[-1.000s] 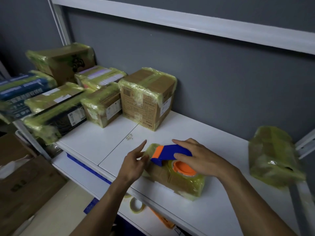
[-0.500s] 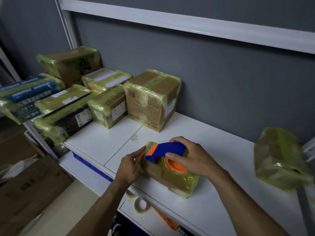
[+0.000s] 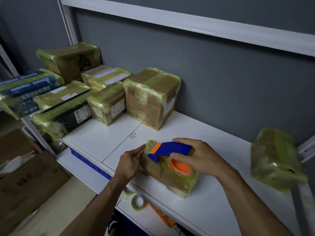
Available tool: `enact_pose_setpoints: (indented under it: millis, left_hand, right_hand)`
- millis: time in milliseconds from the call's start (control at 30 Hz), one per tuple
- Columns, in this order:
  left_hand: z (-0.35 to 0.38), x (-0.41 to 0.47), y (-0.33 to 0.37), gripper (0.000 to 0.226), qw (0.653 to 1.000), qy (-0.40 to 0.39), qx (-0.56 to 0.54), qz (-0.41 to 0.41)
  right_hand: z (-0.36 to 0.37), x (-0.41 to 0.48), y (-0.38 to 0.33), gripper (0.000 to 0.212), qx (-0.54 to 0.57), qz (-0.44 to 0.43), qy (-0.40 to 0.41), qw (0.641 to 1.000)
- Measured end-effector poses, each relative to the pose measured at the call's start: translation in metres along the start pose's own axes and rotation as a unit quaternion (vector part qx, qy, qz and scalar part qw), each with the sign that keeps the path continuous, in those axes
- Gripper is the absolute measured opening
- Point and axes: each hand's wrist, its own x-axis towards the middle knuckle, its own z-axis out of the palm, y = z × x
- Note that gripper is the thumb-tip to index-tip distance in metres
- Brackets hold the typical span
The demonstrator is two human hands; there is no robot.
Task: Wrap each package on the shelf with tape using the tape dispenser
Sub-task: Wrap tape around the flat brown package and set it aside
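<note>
Your white shelf (image 3: 213,142) already carries most of the work. The pile of packages (image 3: 71,99) at the left end shows yellowish tape over every box, the tall box (image 3: 151,97) beside them is banded too, and so is the lone package (image 3: 274,159) well apart on the right. By that look, you are near the end of the job. The small package (image 3: 170,176) at the front edge is the one in hand, already shiny with tape on its ends and top, so judge it partly wrapped. The tape dispenser (image 3: 168,149) sits on top of it. Your right hand (image 3: 204,159) curls round the dispenser's blue body, thumb by the orange hub. Your left hand (image 3: 130,160) has its fingers nearly straight, tips pressing the package's left end and gripping nothing that shows
</note>
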Motion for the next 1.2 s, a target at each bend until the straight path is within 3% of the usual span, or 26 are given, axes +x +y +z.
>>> enact_pose_setpoints:
  millis: [200, 333, 433, 500, 567, 667, 800, 1200]
  left_hand:
    - [0.003, -0.002, 0.002, 0.032, 1.0, 0.005, -0.003, 0.008]
    - [0.005, -0.007, 0.008, 0.034, 0.999, -0.001, 0.03, 0.018]
    - [0.002, -0.005, 0.007, 0.043, 0.979, -0.01, 0.186, 0.082]
    - [-0.002, -0.003, 0.01, 0.058, 0.956, -0.052, 0.233, 0.173]
    - [-0.007, -0.004, 0.014, 0.058, 0.934, -0.116, 0.242, 0.237]
    - [-0.017, -0.006, 0.013, 0.057, 0.919, -0.19, 0.261, 0.227]
    - [-0.013, -0.005, 0.009, 0.096, 0.894, -0.139, 0.353, 0.239]
    - [-0.015, 0.01, 0.003, 0.101, 0.873, -0.112, 0.393, 0.266]
  right_hand:
    - [-0.008, -0.007, 0.002, 0.056, -0.017, 0.014, 0.006, 1.0]
    - [0.003, -0.009, 0.005, 0.041, -0.02, 0.022, 0.012, 0.999]
    - [0.006, -0.006, 0.003, 0.038, -0.014, 0.023, 0.015, 1.0]
    - [0.006, -0.006, 0.002, 0.04, -0.007, 0.025, 0.016, 1.0]
    - [0.006, -0.006, 0.004, 0.041, -0.002, 0.028, 0.019, 0.999]
    - [0.009, -0.007, 0.007, 0.048, 0.005, 0.025, 0.03, 0.999]
    - [0.014, -0.01, 0.011, 0.059, 0.033, 0.027, 0.054, 0.998]
    - [-0.009, -0.028, -0.002, 0.035, -0.023, 0.029, 0.042, 0.998]
